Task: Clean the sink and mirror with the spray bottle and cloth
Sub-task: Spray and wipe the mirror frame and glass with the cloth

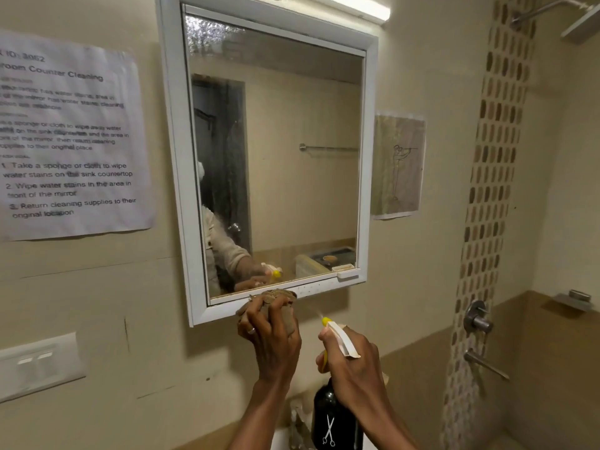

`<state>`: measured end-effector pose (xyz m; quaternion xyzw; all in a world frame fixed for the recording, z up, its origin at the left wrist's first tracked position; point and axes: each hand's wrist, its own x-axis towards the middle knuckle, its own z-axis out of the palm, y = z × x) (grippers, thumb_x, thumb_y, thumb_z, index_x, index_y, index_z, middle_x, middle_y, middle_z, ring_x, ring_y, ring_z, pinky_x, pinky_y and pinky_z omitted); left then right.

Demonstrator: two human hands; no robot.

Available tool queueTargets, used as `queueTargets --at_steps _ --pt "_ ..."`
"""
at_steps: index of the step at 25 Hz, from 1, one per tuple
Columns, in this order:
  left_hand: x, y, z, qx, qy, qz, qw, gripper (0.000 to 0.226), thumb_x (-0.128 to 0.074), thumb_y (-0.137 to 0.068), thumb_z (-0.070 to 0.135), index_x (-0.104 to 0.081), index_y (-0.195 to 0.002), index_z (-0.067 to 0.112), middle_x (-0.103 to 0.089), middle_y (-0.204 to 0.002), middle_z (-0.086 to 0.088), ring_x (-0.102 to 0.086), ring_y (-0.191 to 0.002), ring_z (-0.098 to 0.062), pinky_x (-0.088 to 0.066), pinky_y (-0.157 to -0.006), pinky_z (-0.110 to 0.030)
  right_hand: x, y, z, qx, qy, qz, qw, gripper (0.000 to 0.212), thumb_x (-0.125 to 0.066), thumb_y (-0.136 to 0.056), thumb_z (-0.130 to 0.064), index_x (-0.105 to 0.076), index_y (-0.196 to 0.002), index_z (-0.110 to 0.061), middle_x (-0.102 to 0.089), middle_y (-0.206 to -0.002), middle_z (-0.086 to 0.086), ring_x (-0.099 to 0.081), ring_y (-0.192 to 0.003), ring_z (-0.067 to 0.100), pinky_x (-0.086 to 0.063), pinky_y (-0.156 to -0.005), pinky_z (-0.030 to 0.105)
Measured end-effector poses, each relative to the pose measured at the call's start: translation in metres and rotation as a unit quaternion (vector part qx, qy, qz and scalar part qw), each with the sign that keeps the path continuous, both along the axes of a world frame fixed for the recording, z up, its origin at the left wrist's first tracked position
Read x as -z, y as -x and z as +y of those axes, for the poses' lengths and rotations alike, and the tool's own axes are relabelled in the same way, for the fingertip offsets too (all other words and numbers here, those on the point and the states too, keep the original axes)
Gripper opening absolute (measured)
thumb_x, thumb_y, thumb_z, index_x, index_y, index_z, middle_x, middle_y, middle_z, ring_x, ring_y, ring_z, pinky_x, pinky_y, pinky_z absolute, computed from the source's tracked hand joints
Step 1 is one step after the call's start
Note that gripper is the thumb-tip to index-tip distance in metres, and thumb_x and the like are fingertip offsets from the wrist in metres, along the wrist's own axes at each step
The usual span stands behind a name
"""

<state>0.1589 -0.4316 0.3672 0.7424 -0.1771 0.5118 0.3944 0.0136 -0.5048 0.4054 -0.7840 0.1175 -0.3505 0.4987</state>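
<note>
Clearly, wall notice point(69, 134) reading "Counter Cleaning", spray bottle point(336, 414) with scissors logo

Two hands are seen: the left hand point(271, 339) and the right hand point(352, 358). One brown cloth point(276, 302) and one black spray bottle point(336, 417) are counted. One mirror point(276, 151) with a white frame is mounted on the wall. Two paper sheets are fixed beside it: one printed sheet point(71, 138) and one drawing point(397, 165). One switch plate point(39, 365) and one lamp point(357, 6) are counted. One ring point(251, 330) is worn on the left hand.
</note>
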Motion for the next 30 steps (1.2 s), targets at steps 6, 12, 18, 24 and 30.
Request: queueTargets --at_steps 6,12,18,24,30 --pt "-0.002 -0.008 -0.048 0.029 -0.115 0.022 0.993 0.047 -0.068 -0.076 0.008 -0.05 -0.114 0.028 -0.041 -0.125 -0.009 -0.044 -0.106 -0.031 -0.04 -0.08 -0.048 0.007 0.006 -0.034 0.026 -0.044 0.043 0.998 0.029 -0.053 -0.099 -0.052 -0.066 -0.086 -0.028 -0.075 -0.074 -0.001 -0.07 -0.083 0.022 -0.056 -0.072 0.036" --pt "0.0 -0.016 -0.101 0.049 -0.27 0.046 0.961 0.055 -0.064 -0.062 0.002 -0.056 -0.112 0.023 -0.044 -0.121 -0.007 -0.042 -0.1 -0.03 -0.037 -0.072 -0.044 -0.001 0.023 -0.059 0.041 -0.037 -0.018 0.998 0.03 -0.056 -0.104 -0.032 -0.065 -0.082 -0.014 -0.072 -0.07 0.011 -0.067 -0.057 0.011 -0.05 -0.054 0.018" --pt "-0.009 -0.015 -0.135 0.093 -0.424 0.059 0.899 0.059 -0.062 -0.046 0.002 -0.059 -0.101 0.024 -0.053 -0.113 -0.005 -0.047 -0.103 -0.029 -0.033 -0.072 -0.041 -0.008 0.042 -0.084 0.091 -0.033 -0.014 0.995 0.024 -0.055 -0.104 -0.038 -0.07 -0.09 -0.025 -0.076 -0.074 0.0 -0.068 -0.071 0.003 -0.049 -0.06 0.015" --pt "0.017 0.047 -0.085 0.202 -0.203 0.057 0.956 0.041 -0.066 -0.071 0.013 -0.058 -0.105 0.034 -0.054 -0.122 0.001 -0.051 -0.109 -0.022 -0.032 -0.088 -0.038 -0.014 0.042 -0.084 0.139 -0.027 -0.051 0.989 0.031 -0.052 -0.106 -0.038 -0.072 -0.086 -0.027 -0.076 -0.076 -0.006 -0.066 -0.066 0.014 -0.055 -0.07 0.042" --pt "-0.023 0.058 0.046 -0.039 0.189 -0.027 0.981 0.031 -0.061 -0.075 0.001 -0.063 -0.103 0.015 -0.046 -0.12 -0.016 -0.046 -0.107 -0.033 -0.03 -0.09 -0.043 -0.015 0.025 -0.035 0.064 -0.055 -0.048 0.995 0.026 -0.051 -0.106 -0.038 -0.07 -0.089 -0.034 -0.077 -0.077 -0.002 -0.071 -0.077 0.02 -0.055 -0.069 0.035"
